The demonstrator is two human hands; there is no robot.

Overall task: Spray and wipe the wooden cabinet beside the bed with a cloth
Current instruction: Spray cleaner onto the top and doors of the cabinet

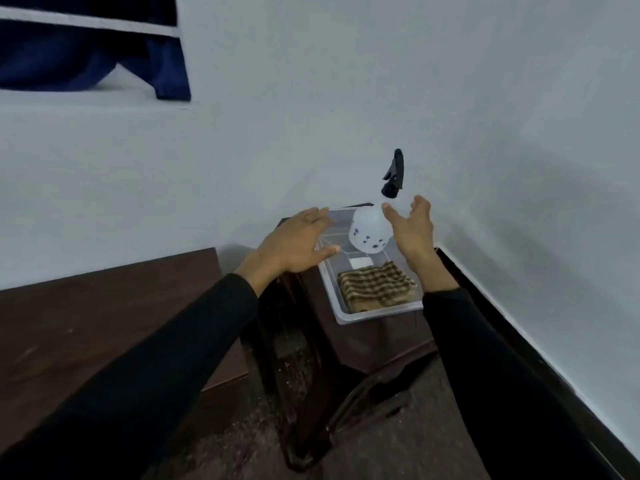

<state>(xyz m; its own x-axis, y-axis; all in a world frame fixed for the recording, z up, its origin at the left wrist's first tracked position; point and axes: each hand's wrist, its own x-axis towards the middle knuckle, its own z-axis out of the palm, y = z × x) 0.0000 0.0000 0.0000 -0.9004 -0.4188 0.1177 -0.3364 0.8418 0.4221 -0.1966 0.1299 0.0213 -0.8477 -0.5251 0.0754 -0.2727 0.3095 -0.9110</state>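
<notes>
Home bedroom, plain and domestic. Pale painted wall (346, 98) meets second wall at corner; dark skirting (519, 334) runs along base on right. Window recess (86, 98) upper left, dark blue curtain (86, 60) hanging in it. Dark wooden bed frame (104, 306) against wall at left. Small dark wooden cabinet (363, 341) tucked into corner just beside bed. Speckled stone-like floor (398, 445) below. Household cleaning kit in clear plastic tray (332, 289) on cabinet top.
</notes>
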